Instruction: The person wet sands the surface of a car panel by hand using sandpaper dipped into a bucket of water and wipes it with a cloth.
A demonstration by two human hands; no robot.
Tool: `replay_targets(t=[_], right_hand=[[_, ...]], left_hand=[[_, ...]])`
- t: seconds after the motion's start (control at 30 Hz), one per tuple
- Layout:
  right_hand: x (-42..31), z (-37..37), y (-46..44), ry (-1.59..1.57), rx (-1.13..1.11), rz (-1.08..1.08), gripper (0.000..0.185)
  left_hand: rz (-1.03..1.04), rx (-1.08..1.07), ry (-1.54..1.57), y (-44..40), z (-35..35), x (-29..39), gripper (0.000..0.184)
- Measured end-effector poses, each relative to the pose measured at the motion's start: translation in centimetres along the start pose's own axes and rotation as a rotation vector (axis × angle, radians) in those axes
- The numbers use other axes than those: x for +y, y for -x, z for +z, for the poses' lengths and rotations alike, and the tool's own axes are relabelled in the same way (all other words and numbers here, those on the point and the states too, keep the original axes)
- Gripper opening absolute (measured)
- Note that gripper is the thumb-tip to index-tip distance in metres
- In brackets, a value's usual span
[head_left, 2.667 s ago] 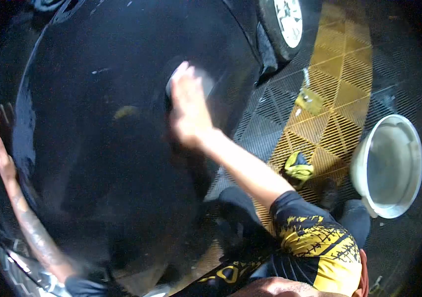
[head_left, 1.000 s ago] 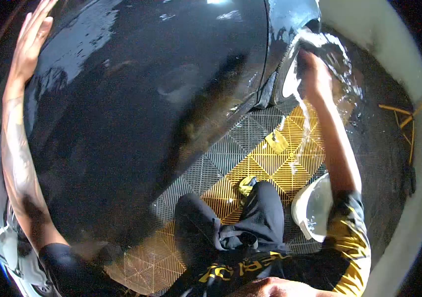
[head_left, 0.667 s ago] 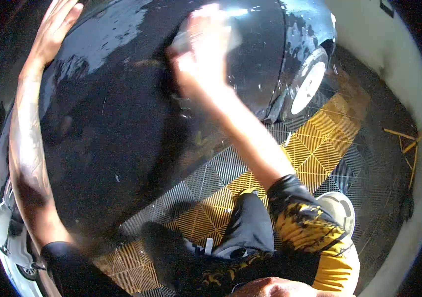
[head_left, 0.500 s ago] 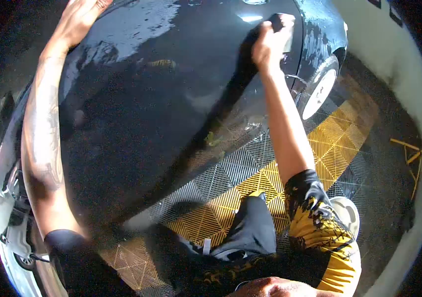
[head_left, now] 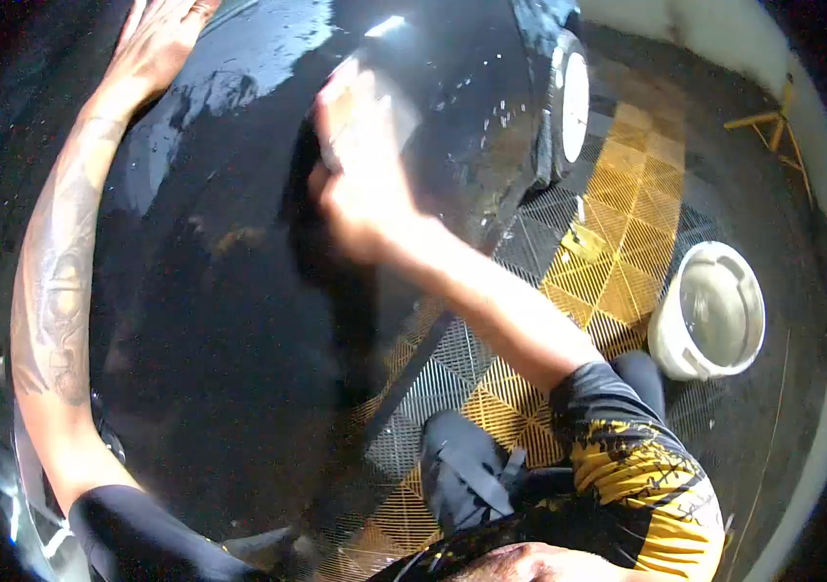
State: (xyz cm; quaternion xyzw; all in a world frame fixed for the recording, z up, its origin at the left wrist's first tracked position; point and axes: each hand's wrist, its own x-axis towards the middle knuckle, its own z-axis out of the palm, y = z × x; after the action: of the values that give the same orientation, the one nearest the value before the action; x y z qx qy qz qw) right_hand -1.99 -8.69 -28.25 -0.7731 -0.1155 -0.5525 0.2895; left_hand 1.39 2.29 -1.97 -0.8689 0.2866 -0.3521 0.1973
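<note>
A dark, glossy car door panel (head_left: 229, 339) fills the left and middle of the head view, with wet, pale streaks near its top. My left hand (head_left: 157, 48) lies flat against the upper car body, fingers stretched out and partly cut off by the frame edge. Against the panel, my right hand (head_left: 360, 175) is smeared by motion. Its fingers are closed around a small grey pad (head_left: 402, 121), whose exact kind is too blurred to make out.
A white bucket (head_left: 667, 335) with liquid inside stands on the floor to my right. The car's wheel (head_left: 575, 107) is at the upper right. Yellow and grey grid tiles (head_left: 617, 257) cover the floor. A yellow stand (head_left: 777, 126) is near the wall.
My right hand has moved left and a little down across the panel with the pad. The left hand stays on the car body. The view has shifted, bringing the bucket into fuller sight.
</note>
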Motion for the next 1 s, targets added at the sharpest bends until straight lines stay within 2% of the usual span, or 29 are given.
replay_targets(t=[0.07, 0.13, 0.17, 0.2, 0.27, 0.37, 0.4, 0.47, 0.5, 0.53, 0.6, 0.63, 0.73, 0.8, 0.83, 0.87, 0.9, 0.93, 1.0], right_hand=[[1.1, -1.2, 1.8, -0.371, -0.013, -0.152, 0.071], [7.0, 1.2, -2.7, 0.004, 0.246, 0.005, 0.062], [10.9, 1.0, -5.0, -0.174, 0.344, -0.022, 0.050], [11.5, 4.1, -7.7, -0.445, 0.653, 0.170, 0.042], [8.3, 0.4, -5.3, -0.369, 0.379, 0.221, 0.046], [-1.2, -0.3, 2.7, -0.381, 0.047, -0.057, 0.084], [-1.7, -1.5, 3.3, -0.395, -0.069, -0.077, 0.086], [3.2, 0.0, 0.1, -0.175, 0.074, -0.061, 0.083], [5.7, -0.6, -2.8, -0.116, 0.124, 0.072, 0.074], [9.4, -0.1, -4.9, -0.127, 0.199, 0.131, 0.065], [10.6, 0.8, -7.2, -0.140, 0.423, 0.089, 0.061], [8.1, 0.5, -4.7, -0.370, 0.168, 0.219, 0.057], [-1.9, -0.9, 3.4, -0.381, 0.037, -0.176, 0.084], [1.0, 0.3, 3.5, -0.236, -0.069, -0.218, 0.085], [2.4, -0.4, 0.1, 0.009, -0.020, -0.046, 0.080], [6.3, 0.7, -2.9, -0.032, 0.115, 0.124, 0.071], [10.9, 1.7, -4.8, -0.200, 0.286, 0.073, 0.062], [13.4, 1.8, -6.7, -0.220, 0.190, 0.147, 0.059], [6.9, -1.8, -5.5, -0.547, 0.178, 0.450, 0.060]], left_hand=[[-0.028, -0.035, -0.016, -0.4, 0.2, 0.1, 0.069], [0.018, 0.007, 0.030, 0.1, -0.5, 1.1, 0.065], [0.020, 0.009, 0.027, 0.2, -0.3, 0.7, 0.065], [0.005, 0.005, -0.006, -0.3, 0.0, 0.6, 0.063], [-0.008, 0.013, -0.036, -1.0, -0.1, 0.5, 0.060], [0.027, 0.030, 0.025, -0.1, -0.3, 1.1, 0.056], [0.018, 0.033, 0.025, 0.2, -0.4, 1.4, 0.056], [0.011, 0.063, 0.049, 0.1, -0.3, 1.4, 0.057], [0.002, 0.037, 0.010, -0.5, 0.0, 0.9, 0.058], [0.000, 0.035, 0.000, -0.5, 0.0, 0.7, 0.058], [0.005, 0.064, 0.042, -0.6, 0.4, 0.6, 0.058], [0.002, 0.060, 0.005, -0.7, 0.4, 0.4, 0.058], [0.009, 0.070, 0.070, -0.8, 0.3, 0.5, 0.058], [0.004, 0.089, 0.067, -0.7, 0.3, 0.5, 0.056], [0.027, 0.106, 0.039, -0.6, 0.6, 0.3, 0.055], [0.056, 0.118, 0.010, -0.8, 0.8, 0.0, 0.054], [0.056, 0.127, 0.036, -0.8, 0.7, 0.3, 0.053], [0.052, 0.120, 0.028, -0.7, 0.5, 0.4, 0.053], [0.056, 0.117, 0.038, -0.6, 0.6, 0.4, 0.053]])
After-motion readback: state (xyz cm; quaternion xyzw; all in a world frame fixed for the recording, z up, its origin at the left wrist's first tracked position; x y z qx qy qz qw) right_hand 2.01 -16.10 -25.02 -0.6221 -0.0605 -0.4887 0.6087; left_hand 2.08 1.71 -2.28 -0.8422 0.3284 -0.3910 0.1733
